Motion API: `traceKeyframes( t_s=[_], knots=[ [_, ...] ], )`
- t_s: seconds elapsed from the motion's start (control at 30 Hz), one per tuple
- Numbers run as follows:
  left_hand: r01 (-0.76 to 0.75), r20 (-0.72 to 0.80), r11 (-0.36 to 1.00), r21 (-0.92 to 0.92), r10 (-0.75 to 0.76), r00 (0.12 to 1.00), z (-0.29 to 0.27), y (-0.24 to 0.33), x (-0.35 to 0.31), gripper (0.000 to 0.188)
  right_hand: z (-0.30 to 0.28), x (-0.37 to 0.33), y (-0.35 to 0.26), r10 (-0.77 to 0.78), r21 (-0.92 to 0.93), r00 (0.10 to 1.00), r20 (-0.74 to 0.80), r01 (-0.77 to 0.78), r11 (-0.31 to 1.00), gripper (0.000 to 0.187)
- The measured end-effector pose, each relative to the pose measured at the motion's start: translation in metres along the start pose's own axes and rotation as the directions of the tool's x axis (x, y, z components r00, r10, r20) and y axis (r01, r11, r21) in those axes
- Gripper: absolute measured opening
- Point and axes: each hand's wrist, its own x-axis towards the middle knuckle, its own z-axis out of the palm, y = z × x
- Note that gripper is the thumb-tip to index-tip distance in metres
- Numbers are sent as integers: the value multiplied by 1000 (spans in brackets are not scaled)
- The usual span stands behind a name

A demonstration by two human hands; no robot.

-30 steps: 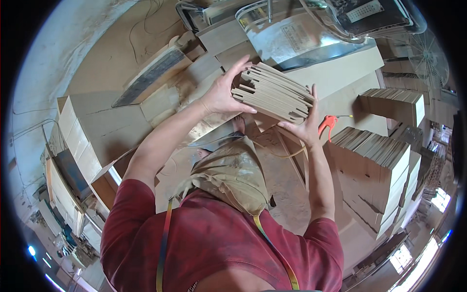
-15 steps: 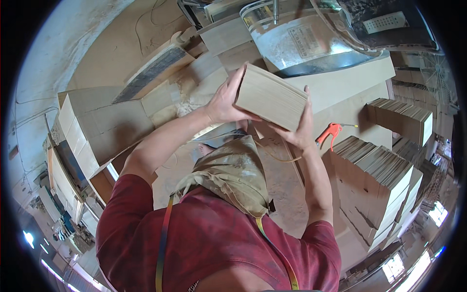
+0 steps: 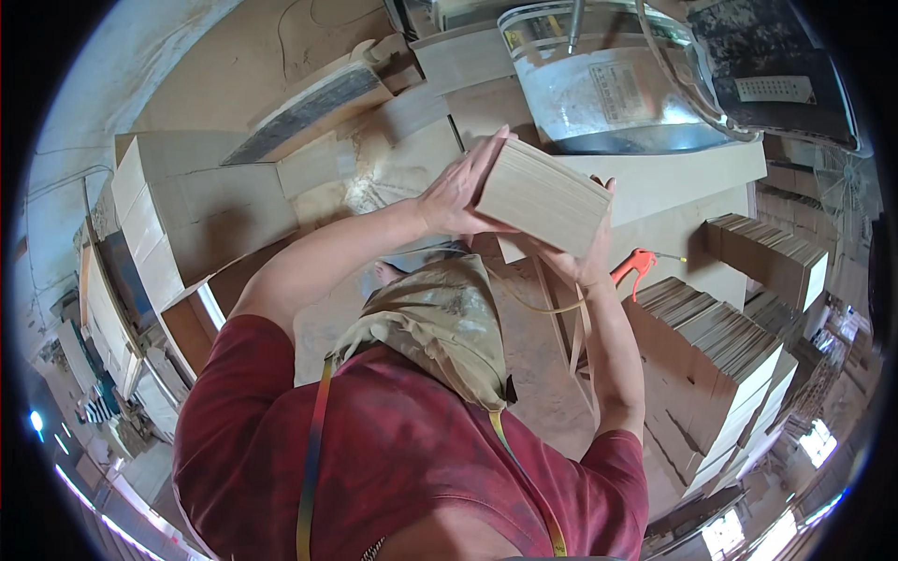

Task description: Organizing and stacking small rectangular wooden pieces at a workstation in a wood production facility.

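Note:
Between my two hands is a stack of thin pale wooden boards (image 3: pixel 543 198), its many edges showing as fine parallel lines. It is tilted and held up in front of me, above a light board surface. My left hand (image 3: pixel 465 192) presses flat against its left end, fingers stretched along that side. On the opposite end my right hand (image 3: pixel 587 257) grips it, fingertips showing at the far right corner and the palm along the near right side. Just right of that hand lies a red air blow gun (image 3: pixel 640 266).
Tall stacks of thin boards (image 3: pixel 702 327) stand at the right, with another stack (image 3: pixel 762 245) behind. A dusty metal drum-shaped housing (image 3: pixel 613 98) is ahead. A large cardboard box (image 3: pixel 206 210) sits left, near a dark-faced slanted board (image 3: pixel 304 117). A thin hose (image 3: pixel 528 294) runs below my hands.
The whole view has shifted slightly, with the drum and the held stack appearing farther right. Both hands keep the same hold on the boards.

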Motion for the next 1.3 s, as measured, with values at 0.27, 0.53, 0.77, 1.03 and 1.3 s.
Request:
traceKeyframes(
  t_s=[0.27, 0.53, 0.77, 1.03, 1.3],
  knots=[
    [100, 24, 994, 45, -101, 995, 0, 0, -8, 149, -8, -5, -32, 241, 203, 970, -3, -236, 950, 140],
    [478, -72, 719, -504, -587, 806, -55, 86, -101, 125, -16, 13, -135, 468, 521, 778, 419, -628, 578, 107],
    [630, -183, 376, -680, -919, 350, -126, 221, -269, 102, 58, 79, -278, 188, 303, 490, 851, -751, 587, 80],
    [-98, -588, 588, -803, -808, -27, -133, 294, -375, 71, 195, 60, -437, -118, 510, 496, 860, -832, 218, 60],
    [-266, -435, 503, -822, -857, -277, -156, 279, -409, 66, 253, 65, -515, -244, 514, 475, 845, -848, 131, 45]
  ],
)
